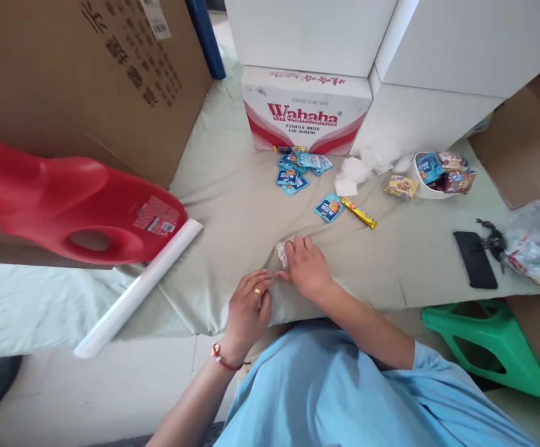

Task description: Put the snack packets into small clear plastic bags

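Note:
My right hand [308,267] rests on the cloth-covered table [233,217], its fingers closed over a small whitish, rough-textured wad [280,253]. Part of the wad is hidden under the fingers, and its kind does not show. Just left of it, my left hand [250,304] lies on the cloth near the table's front edge, fingers stretched out and holding nothing. The cloth is wrinkled around both hands. Beyond them lie a blue snack packet [329,207] and a yellow wrapped bar [359,212]. Several more blue packets [293,177] form a pile farther back.
A Wahaha carton [305,115] stands at the back beneath white boxes [307,34]. Crumpled white tissues [356,171] and a white bowl [431,191] of snacks sit right. A red plastic implement [88,205] and white roll [139,288] occupy the left; a black phone [475,261] lies right.

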`<state>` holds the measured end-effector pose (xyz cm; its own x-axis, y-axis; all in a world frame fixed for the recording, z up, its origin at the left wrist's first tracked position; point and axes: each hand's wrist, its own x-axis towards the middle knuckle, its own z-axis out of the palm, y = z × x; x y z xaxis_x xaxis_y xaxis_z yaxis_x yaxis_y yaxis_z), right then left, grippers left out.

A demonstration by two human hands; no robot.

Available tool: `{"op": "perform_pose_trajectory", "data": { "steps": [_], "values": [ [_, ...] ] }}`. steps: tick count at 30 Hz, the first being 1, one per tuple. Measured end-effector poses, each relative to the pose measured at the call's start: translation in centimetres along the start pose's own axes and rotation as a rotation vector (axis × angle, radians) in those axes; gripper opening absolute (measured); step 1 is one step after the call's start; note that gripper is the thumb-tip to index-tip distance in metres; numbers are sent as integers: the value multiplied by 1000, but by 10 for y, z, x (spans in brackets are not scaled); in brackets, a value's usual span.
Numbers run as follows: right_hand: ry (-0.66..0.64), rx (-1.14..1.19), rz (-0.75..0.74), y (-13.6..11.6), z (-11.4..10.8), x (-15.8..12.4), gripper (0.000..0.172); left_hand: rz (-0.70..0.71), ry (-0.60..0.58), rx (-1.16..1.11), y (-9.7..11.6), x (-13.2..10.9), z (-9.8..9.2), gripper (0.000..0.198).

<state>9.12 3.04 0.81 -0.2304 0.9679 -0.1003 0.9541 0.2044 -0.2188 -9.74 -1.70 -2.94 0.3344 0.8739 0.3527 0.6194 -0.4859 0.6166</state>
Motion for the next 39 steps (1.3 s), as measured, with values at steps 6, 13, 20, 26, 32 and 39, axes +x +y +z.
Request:
{"op": "perform_pose_trajectory", "data": {
  "steps": [6,13,20,26,32,39],
  "values": [
    [3,2,28,-1,-2,6,26,-99,22,-10,1,-7,-5,25],
    [199,708,147,58,-13,-17,24,-430,47,-312,28,8,-6,22],
    [-108,1630,197,87,7,-60,52,-898,-147,-1052,63,49,37,67],
    [-3,1593,269,104,19,-94,65,-791,-239,-837,80,72,74,51],
    [282,1290,386,174,-1,-93,46,-609,-323,-723,88,93,91,46],
    [696,1240,764,301,-27,-28,39,-574,-194,-382,41,85,58,38]
  ]
}}
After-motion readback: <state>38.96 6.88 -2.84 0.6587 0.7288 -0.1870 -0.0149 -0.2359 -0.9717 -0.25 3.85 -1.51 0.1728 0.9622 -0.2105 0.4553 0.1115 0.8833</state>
